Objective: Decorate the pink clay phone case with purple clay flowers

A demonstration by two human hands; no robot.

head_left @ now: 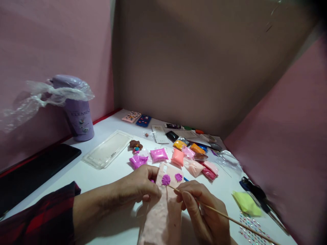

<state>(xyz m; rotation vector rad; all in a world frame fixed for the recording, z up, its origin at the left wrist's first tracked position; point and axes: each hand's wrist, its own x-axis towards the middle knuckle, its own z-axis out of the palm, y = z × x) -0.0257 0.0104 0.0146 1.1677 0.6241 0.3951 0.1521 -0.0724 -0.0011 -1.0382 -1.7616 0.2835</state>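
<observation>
My left hand (138, 188) rests on the white table, its fingers pinched against the left edge of a pale pink phone case (163, 217) that lies flat in front of me. Two magenta clay flowers (166, 179) sit on the case's upper part. My right hand (201, 211) is closed round a thin wooden stick (230, 217). The stick's tip touches the left flower. A dark red plaid sleeve covers my left forearm.
Several small bags of coloured clay (177, 156) lie beyond the case. A clear plastic tray (108, 149), a purple cup (79, 115) with crumpled plastic and a black flat object (33, 170) are at the left. Scissors (255, 192), a yellow-green clay bag (246, 202) and a gem sticker sheet (252, 228) lie at the right.
</observation>
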